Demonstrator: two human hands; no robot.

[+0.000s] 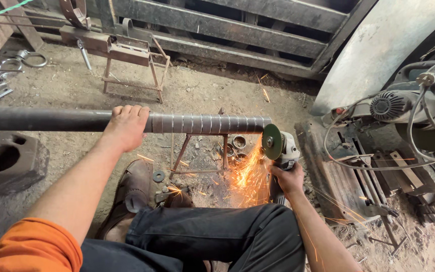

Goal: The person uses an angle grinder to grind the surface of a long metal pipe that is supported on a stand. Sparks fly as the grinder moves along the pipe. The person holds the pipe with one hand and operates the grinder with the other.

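A long dark steel pipe [51, 120] lies level across the view on a small metal stand [200, 151]. Its right part carries several ring marks. My left hand [127, 123] grips the pipe from above, near its middle. My right hand [287, 179] holds an angle grinder [283, 147] by its body. The grinder's green disc [271, 142] touches the pipe's right end. Orange sparks [247, 176] spray down toward my dark trousers and brown shoe [132, 189].
Several cut steel rings [237, 143] lie on the dirt floor under the pipe's end. A heavy block with a hole [6, 160] sits at left. A second metal stand [134, 65] is behind. Machines and cables [404, 111] crowd the right side.
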